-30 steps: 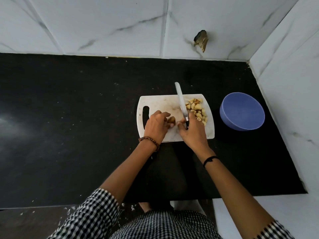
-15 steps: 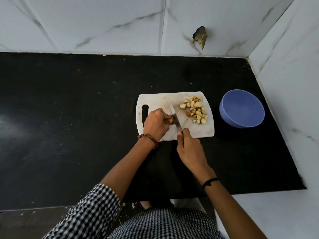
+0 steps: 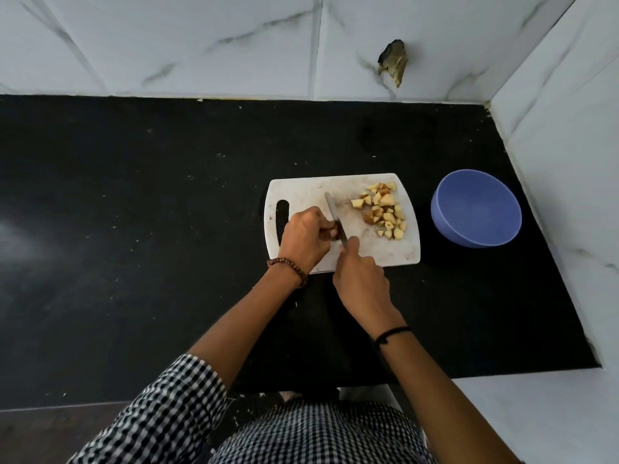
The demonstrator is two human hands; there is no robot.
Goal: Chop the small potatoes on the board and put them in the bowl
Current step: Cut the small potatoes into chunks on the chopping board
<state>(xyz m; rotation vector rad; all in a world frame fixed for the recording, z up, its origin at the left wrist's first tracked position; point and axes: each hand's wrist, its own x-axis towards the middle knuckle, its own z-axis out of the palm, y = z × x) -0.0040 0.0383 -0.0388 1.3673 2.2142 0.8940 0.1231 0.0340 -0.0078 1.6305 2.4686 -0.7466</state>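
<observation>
Right hand [image 3: 360,279] grips knife [image 3: 333,214] | bowl [image 3: 475,209] empty | pieces [image 3: 383,211] on board [image 3: 395,252]

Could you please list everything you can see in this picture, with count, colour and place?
cutting board: one, white, on the counter's right half
potato pieces: a pile, yellow-brown, board's far right
potato: one, brown, under the left fingers
knife: one, silver blade, against the potato
bowl: one, blue, right of the board
counter: one, black
bracelets: two, brown beads left wrist, black right
hands: left hand holds potato; right hand holds knife
</observation>
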